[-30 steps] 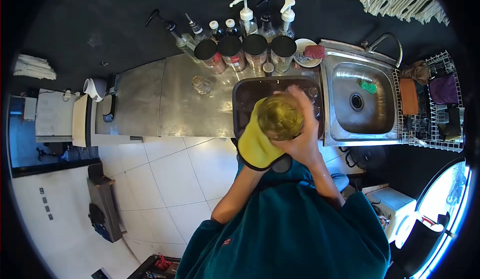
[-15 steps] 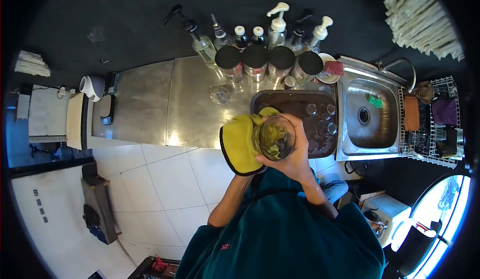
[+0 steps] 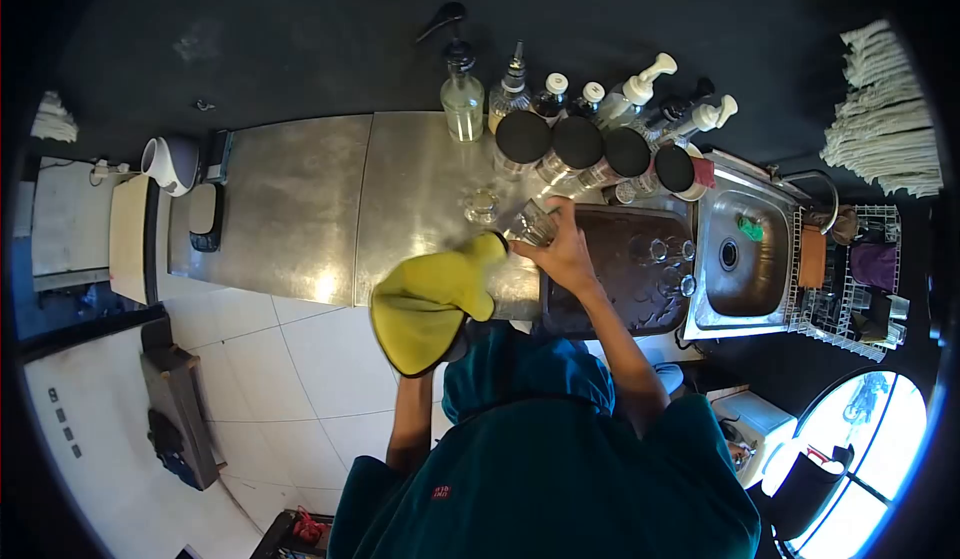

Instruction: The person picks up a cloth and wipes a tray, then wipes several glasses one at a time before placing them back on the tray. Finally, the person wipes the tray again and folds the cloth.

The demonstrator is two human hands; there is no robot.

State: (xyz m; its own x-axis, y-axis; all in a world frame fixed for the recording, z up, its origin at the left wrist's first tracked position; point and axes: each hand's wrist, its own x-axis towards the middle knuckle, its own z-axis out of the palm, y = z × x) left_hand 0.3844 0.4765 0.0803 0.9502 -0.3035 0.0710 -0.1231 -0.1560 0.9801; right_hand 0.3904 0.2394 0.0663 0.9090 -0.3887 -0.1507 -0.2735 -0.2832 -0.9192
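My right hand (image 3: 568, 257) grips a clear drinking glass (image 3: 533, 223), tilted, over the steel counter near the left edge of the brown tray (image 3: 617, 221). Draped over my left hand (image 3: 416, 384) is a yellow cloth (image 3: 425, 304) with a dark border; it hides the fingers and hangs past the counter's front edge. Another clear glass (image 3: 481, 205) stands on the counter just left of the held one. Several small glasses (image 3: 672, 279) sit at the right side of the wet tray.
Behind the tray stand several black-lidded jars (image 3: 577, 144) and pump bottles (image 3: 463, 104). To the right are a steel sink (image 3: 745, 304) with a green scrubber (image 3: 750, 227) and a wire dish rack (image 3: 850, 339). A dark device (image 3: 205, 217) sits at the counter's far left.
My right hand has carried the glass away from my body to the counter, out of the cloth. The cloth in my left hand has moved left and now hangs loose. The view has shifted.
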